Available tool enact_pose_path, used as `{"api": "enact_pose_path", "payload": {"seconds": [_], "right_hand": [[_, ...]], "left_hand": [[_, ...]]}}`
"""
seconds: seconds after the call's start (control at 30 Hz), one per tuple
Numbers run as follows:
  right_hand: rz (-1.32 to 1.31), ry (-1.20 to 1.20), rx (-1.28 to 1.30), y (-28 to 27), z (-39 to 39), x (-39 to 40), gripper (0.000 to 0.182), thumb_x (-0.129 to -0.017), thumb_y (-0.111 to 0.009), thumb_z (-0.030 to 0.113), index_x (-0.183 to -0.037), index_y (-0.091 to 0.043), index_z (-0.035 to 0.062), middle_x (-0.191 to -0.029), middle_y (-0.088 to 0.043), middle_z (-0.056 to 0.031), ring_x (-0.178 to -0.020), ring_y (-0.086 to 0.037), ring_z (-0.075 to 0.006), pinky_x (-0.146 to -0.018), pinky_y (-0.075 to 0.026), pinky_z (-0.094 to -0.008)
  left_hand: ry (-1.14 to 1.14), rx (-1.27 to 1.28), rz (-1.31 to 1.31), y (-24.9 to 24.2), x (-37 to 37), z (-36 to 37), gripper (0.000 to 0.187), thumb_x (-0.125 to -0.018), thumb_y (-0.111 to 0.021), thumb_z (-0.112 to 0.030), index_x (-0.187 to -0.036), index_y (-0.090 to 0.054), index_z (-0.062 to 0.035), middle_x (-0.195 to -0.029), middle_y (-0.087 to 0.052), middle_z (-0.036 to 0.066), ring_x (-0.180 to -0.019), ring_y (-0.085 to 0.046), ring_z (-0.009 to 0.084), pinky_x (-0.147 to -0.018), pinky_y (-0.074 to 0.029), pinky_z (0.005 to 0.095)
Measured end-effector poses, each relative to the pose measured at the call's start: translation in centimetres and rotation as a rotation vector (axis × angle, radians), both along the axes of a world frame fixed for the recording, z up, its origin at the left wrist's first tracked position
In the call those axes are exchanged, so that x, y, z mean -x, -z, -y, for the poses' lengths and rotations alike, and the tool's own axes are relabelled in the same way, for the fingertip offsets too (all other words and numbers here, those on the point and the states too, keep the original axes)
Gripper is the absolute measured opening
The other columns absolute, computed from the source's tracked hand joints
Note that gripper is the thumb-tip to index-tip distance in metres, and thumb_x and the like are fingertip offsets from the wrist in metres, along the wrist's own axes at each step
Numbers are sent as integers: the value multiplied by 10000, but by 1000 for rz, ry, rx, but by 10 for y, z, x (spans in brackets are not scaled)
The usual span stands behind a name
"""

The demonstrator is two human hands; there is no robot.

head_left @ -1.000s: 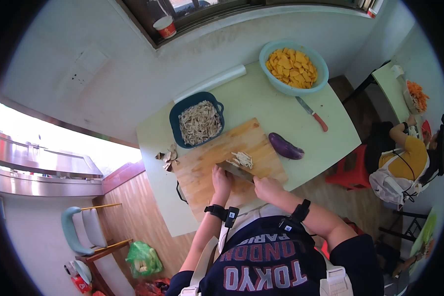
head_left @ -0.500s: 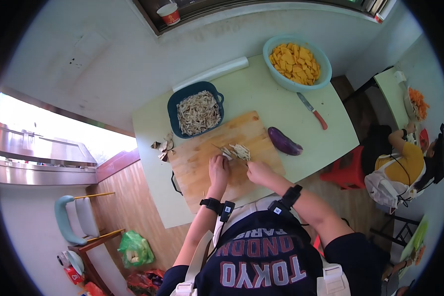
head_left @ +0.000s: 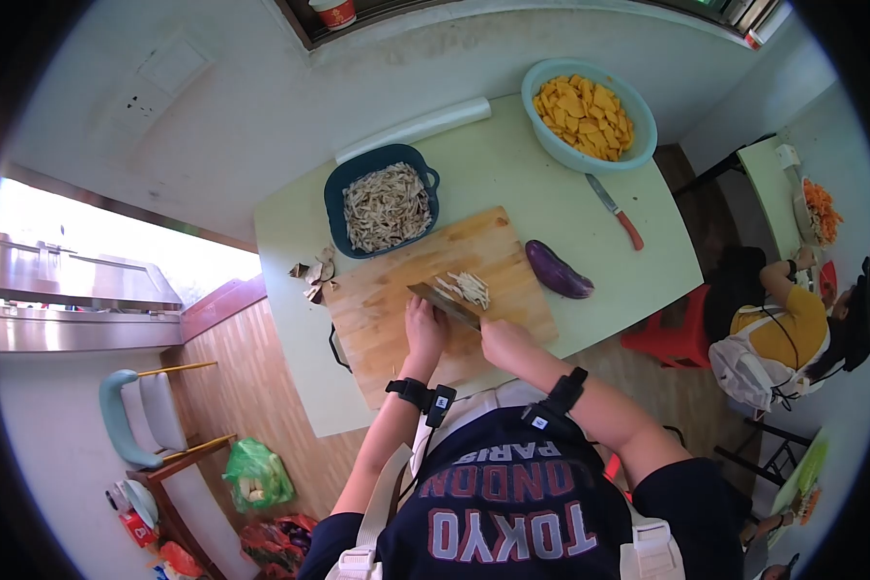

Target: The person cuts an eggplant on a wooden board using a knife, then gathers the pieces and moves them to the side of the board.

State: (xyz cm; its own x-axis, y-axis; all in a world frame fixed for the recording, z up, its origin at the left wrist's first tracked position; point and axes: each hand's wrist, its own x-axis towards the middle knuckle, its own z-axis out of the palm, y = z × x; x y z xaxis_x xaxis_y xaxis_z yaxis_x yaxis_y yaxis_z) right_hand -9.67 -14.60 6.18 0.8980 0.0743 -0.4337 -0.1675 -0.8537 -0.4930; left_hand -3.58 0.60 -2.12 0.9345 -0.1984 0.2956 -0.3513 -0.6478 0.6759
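Observation:
A knife lies across the wooden cutting board, its handle gripped by my right hand. My left hand is on the board beside the blade, fingers bent together; what they hold, if anything, is hidden. Pale cut strips lie just beyond the blade. A dark blue container of shredded strips stands behind the board, and a purple eggplant lies to its right.
A light blue bowl of orange slices stands at the back right, near a red-handled knife. Dark scraps lie left of the board. A person in yellow sits at another table on the right.
The knife blade has tilted so its broad side now shows beside the strips. My left hand has shifted slightly left, and the whole view has moved a little.

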Motion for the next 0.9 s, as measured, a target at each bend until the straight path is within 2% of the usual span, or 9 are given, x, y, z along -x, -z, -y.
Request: {"api": "enact_pose_path", "payload": {"seconds": [0.23, 0.3, 0.43, 0.5, 0.53, 0.63, 0.7, 0.9], "right_hand": [[75, 4, -12, 24, 5, -9, 235, -777, -489, 134, -942, -557, -20, -680, -601, -227, -658, -603, -385, -589, -476, -472], [-125, 114, -110, 20, 13, -13, 212, -785, -497, 161, -878, -562, -18, -645, -592, -214, -627, -596, -379, -573, -472, -472], [-132, 217, -214, 14, 26, 4, 205, -787, -503, 180, -813, -554, -17, -617, -581, -209, -597, -588, -376, -563, -470, -471], [115, 73, -38, 5, 26, 17, 195, -785, -500, 178, -771, -566, -6, -683, -599, -223, -667, -607, -372, -607, -482, -465], [112, 76, -37, -1, 25, 20, 195, -785, -500, 178, -771, -566, -6, -683, -599, -223, -667, -607, -372, -607, -482, -465], [75, 6, 21, -13, 21, 23, 176, -787, -489, 162, -800, -554, -1, -688, -607, -214, -674, -612, -368, -602, -485, -465], [44, -46, 49, -13, 18, 22, 179, -785, -472, 133, -869, -544, -8, -698, -612, -213, -690, -617, -368, -610, -489, -467], [-32, -32, 32, -12, 9, 16, 220, -777, -456, 95, -946, -524, -27, -711, -611, -226, -703, -616, -376, -628, -491, -469]], "left_hand": [[9, -8, -11, -5, 1, 0, 115, -701, -560, 2, -814, -557, -16, -875, -567, 159, -842, -511, 349, -738, -430, 403], [12, 1, -8, -6, 3, -2, 93, -715, -571, -11, -806, -556, -19, -882, -571, 151, -848, -514, 341, -742, -430, 399], [17, -12, -39, -9, 3, -4, 63, -749, -587, -34, -806, -567, -17, -875, -572, 146, -837, -520, 327, -748, -430, 374], [16, -5, -57, -7, 4, -4, 67, -750, -591, -42, -808, -567, -17, -870, -570, 146, -839, -520, 327, -747, -430, 374], [1, -7, -46, -5, 5, -4, 72, -739, -588, -41, -806, -565, -27, -879, -569, 130, -842, -518, 318, -748, -427, 377], [-19, -48, -10, -2, 5, -4, 95, -716, -585, -34, -808, -566, -40, -880, -564, 110, -838, -516, 308, -739, -424, 384], [-23, -87, 15, -2, 5, -5, 110, -705, -586, -29, -812, -569, -43, -872, -560, 107, -830, -514, 307, -728, -424, 388], [10, -52, 20, 2, 1, -4, 126, -683, -586, -19, -806, -571, -34, -855, -556, 110, -821, -511, 310, -711, -426, 396]]}}
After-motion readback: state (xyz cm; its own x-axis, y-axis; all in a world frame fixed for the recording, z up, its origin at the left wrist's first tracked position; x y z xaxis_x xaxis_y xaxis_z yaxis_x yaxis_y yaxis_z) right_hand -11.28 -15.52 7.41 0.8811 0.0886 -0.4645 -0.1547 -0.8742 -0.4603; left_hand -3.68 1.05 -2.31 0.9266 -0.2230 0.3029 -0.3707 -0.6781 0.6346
